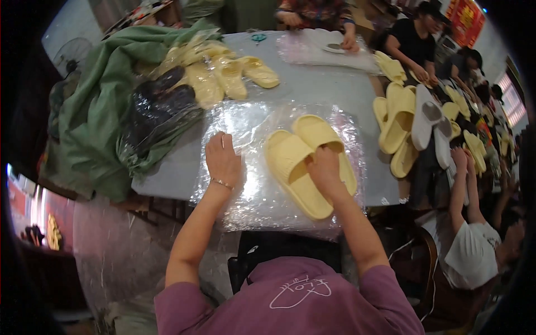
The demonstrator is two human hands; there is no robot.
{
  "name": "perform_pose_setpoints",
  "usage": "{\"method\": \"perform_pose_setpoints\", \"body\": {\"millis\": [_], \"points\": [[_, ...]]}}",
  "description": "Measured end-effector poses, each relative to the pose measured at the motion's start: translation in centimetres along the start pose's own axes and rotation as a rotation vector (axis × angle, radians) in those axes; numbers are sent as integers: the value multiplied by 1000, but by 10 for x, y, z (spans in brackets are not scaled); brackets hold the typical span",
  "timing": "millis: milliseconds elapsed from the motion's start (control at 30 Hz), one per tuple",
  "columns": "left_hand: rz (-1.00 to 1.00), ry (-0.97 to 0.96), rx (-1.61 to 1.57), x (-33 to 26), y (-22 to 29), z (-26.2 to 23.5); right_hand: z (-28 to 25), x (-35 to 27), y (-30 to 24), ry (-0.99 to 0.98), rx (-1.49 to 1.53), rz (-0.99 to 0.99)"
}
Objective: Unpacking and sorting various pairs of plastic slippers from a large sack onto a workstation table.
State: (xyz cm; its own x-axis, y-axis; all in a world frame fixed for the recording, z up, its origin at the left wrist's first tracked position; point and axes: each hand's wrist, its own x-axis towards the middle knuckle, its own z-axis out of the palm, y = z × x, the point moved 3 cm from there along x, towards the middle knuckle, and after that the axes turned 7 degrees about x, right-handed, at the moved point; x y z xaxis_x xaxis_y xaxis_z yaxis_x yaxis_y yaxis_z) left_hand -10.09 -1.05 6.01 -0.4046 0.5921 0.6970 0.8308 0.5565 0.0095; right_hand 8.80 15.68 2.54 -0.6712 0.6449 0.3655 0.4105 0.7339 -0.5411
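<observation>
A pair of pale yellow slide slippers [298,177] lies side by side on a stack of clear plastic bags [251,204] in front of me. My right hand [325,170] is closed on the slippers where their inner edges meet, its fingertips hidden by the straps. To the left, my left hand [224,160] rests on the shiny plastic, a bracelet at its wrist. Its fingers lie on the film, slightly bent, and nothing shows in them.
Bagged yellow slippers [229,75] and a dark bagged pair [162,103] are heaped on green cloth [95,123] at the left. More yellow and white slippers [397,114] stand along the right. Across the table, a person's hand [349,42] touches a white slipper [329,42] on plastic.
</observation>
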Motion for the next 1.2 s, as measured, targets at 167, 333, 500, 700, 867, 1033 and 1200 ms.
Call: {"method": "perform_pose_setpoints", "body": {"millis": [167, 333, 500, 700, 867, 1033, 1200], "points": [[239, 321, -181, 4, 4, -10, -3, -4, -9, -1, -112, -19], [507, -192, -293, 7, 31, 24, -2, -2, -7, -17, -129, -7], [215, -693, 35, 10, 12, 66, -5, 4, -39, 18, 18, -103], [170, -711, 82, 1, 10, 91, 12, 22, -31, -97, -134, -108], [117, -644, 17, -1, 11, 78, -25, 19, 10, -37, -197, 16], [111, -663, 23, -2, 15, 82, -123, 6, 20, 239, -62, 65], [114, -655, 28, -1, 12, 77, -284, 61, 89, 637, -277, 102]]}}
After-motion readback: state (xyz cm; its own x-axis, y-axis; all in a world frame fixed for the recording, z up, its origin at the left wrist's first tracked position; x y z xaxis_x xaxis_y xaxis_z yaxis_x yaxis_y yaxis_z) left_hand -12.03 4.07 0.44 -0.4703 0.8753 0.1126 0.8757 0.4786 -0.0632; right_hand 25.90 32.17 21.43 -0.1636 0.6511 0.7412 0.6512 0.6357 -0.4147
